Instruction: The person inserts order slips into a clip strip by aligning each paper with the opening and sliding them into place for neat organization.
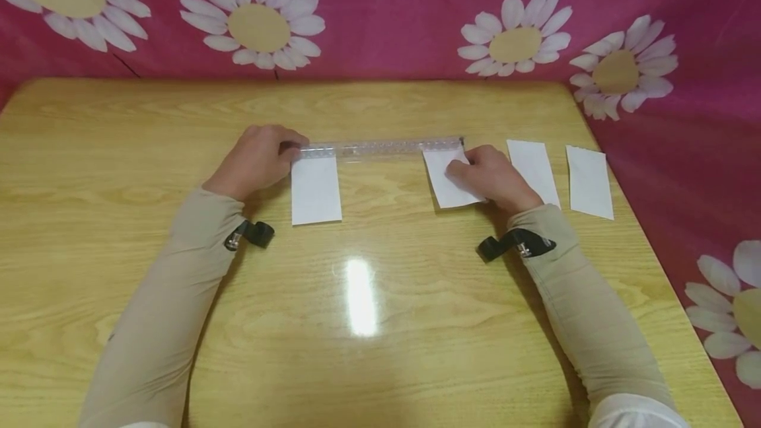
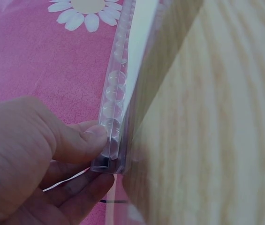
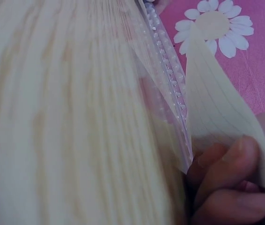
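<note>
On my head feed, the left hand (image 1: 258, 157) pinches the left end of a clear strip (image 1: 383, 147), which lies crosswise on the wooden table (image 1: 368, 375). Under that end sits a left sheet (image 1: 316, 190), its top edge meeting the strip. At the far end, the right hand (image 1: 490, 174) pinches a tilted sheet (image 1: 444, 183), thumb on top; its upper edge overlaps the strip. I have bare wood between these two sheets, a broad stretch nearer the sleeves (image 1: 196, 249), and a band behind the strip up to the table's back edge. Right is tighter: an inner sheet (image 1: 533, 167) lies just beside the right hand, partly covered, and an outer sheet (image 1: 590, 183) has its upper corner at the table's right edge, near the flowered cloth (image 1: 386, 12).

My left wrist feed shows the thumb on one face of the strip and fingers by its end; white paper runs along the table side.

On my right wrist feed, curled fingers grip the tilted sheet, which bows upward with one edge beside the strip. I cannot tell whether it sits in or under the strip.
</note>
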### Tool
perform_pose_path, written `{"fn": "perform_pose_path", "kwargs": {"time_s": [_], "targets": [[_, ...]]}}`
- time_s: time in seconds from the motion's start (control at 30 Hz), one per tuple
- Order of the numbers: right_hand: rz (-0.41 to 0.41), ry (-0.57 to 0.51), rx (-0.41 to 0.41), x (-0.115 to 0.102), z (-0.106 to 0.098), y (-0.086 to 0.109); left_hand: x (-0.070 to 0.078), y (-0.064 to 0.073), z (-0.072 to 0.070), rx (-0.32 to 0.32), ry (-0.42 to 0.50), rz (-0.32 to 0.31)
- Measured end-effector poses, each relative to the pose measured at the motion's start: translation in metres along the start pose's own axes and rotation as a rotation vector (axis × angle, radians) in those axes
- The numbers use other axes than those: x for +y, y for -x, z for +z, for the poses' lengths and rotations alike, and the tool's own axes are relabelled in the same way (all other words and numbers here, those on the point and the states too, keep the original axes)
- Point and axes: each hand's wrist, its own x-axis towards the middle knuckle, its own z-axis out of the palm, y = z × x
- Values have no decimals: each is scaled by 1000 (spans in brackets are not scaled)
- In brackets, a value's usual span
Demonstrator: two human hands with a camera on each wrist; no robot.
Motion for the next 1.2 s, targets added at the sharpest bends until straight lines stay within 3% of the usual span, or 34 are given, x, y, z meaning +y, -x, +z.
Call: {"fn": "perform_pose_path", "kwargs": {"time_s": [1.2], "targets": [[-22, -28, -9, 6, -1, 5, 6, 10, 8, 21, 15, -28]]}}
